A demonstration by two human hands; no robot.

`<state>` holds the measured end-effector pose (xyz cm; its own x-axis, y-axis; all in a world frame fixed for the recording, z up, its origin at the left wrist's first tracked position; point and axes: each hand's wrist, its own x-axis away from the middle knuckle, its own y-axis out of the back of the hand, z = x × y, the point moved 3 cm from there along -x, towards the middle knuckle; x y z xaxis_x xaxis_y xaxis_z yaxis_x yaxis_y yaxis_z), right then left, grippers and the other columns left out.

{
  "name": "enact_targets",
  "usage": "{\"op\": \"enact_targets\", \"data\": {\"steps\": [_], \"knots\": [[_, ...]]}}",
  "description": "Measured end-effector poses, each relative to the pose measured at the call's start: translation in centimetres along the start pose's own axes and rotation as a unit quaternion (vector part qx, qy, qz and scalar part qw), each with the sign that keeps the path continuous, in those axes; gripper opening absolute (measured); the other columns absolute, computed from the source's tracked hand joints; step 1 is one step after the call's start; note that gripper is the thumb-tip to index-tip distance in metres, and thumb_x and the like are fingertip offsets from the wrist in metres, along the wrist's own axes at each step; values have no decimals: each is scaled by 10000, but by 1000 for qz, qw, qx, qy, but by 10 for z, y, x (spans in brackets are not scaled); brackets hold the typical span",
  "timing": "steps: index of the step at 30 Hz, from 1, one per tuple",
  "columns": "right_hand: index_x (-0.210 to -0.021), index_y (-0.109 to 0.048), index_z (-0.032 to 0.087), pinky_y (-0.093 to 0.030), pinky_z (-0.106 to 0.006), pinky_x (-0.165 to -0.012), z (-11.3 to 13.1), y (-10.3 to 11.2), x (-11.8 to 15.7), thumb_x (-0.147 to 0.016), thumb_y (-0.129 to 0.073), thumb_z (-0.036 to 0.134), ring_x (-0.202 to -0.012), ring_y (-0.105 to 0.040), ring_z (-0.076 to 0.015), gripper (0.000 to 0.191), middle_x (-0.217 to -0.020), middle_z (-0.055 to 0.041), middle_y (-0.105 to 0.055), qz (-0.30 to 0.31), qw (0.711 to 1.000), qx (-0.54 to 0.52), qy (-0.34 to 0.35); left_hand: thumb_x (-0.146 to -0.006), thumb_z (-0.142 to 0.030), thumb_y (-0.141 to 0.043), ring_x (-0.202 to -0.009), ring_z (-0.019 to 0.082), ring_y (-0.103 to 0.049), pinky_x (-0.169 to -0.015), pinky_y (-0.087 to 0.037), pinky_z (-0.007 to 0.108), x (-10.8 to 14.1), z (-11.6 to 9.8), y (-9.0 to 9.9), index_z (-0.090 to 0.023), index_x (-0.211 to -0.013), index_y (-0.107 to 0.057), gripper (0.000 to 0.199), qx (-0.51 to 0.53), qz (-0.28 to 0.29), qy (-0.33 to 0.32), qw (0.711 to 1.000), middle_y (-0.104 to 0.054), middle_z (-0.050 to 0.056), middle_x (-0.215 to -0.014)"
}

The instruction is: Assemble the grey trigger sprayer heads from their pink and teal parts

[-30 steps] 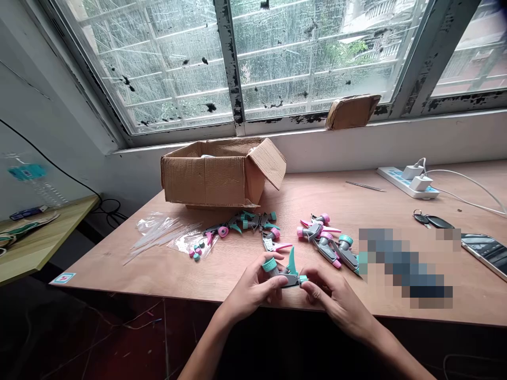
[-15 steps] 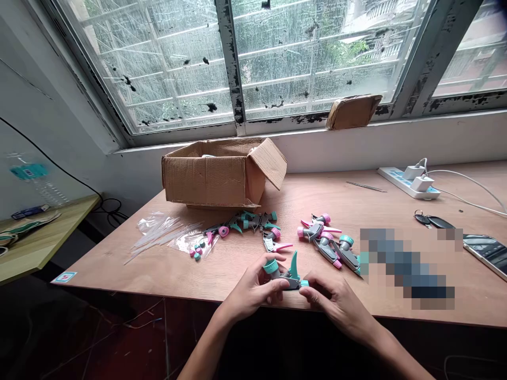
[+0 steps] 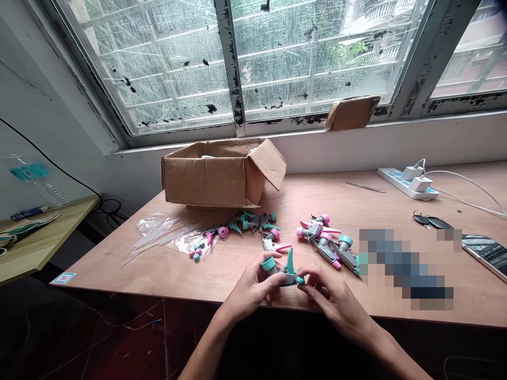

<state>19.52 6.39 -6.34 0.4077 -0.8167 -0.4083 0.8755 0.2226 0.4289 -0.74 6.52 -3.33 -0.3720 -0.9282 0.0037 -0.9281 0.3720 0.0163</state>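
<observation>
Two hands on one sprayer head, held by the table edge near 6 o'clock; left hand closed round its body, right hand pinching the teal nozzle at its 3 o'clock end; nozzle's small and only fingertip-held, so a slip could drop it to the floor; off-axis force might cock it; teal lever sticks up toward 12, could snag a finger; loose caps at 10 could scatter if bumped.

Near the front edge of the tabletop, the sprayer is partly covered by the left hand, and a long object is blurred beyond recognition.
</observation>
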Motion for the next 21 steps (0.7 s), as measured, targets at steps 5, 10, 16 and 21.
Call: {"op": "enact_targets", "data": {"steps": [5, 10, 16, 21], "knots": [[-1118, -628, 232, -462, -254, -567, 7, 1, -2, -1037, -563, 335, -613, -562, -148, 146, -811, 4, -625, -2, 1000, 15, 27, -951, -382, -690, -577, 80, -550, -509, -451, 193, 2, 0, 2, -211, -1322, -503, 449, 0, 21, -10, 1000, -596, -24, -844], [-927, -627, 222, -432, -265, -613, 14, 2, -3, -1069, -500, 364, -646, -562, -154, 238, -755, 14, -592, 28, 998, 49, 13, -939, -362, -713, -639, 78, -555, -552, -450, 198, 3, -2, 1, -228, -1315, -534, 438, -4, 34, 2, 999, -612, 8, -987], [-892, -606, 219, -440, -269, -633, 15, 1, -2, -1082, -451, 376, -661, -585, -161, 292, -751, 12, -607, 32, 997, 71, 15, -931, -373, -721, -651, 80, -544, -560, -436, 199, 3, -2, 1, -228, -1318, -536, 453, 1, 36, 4, 999, -608, 9, -994], [-1171, -582, 226, -457, -260, -600, 10, -1, 0, -1068, -480, 349, -614, -590, -160, 191, -736, 31, -585, 14, 996, 82, 26, -940, -400, -701, -632, 85, -551, -535, -421, 198, 3, -1, 1, -237, -1330, -527, 457, 4, 36, 2, 999, -603, 6, -975]]}}
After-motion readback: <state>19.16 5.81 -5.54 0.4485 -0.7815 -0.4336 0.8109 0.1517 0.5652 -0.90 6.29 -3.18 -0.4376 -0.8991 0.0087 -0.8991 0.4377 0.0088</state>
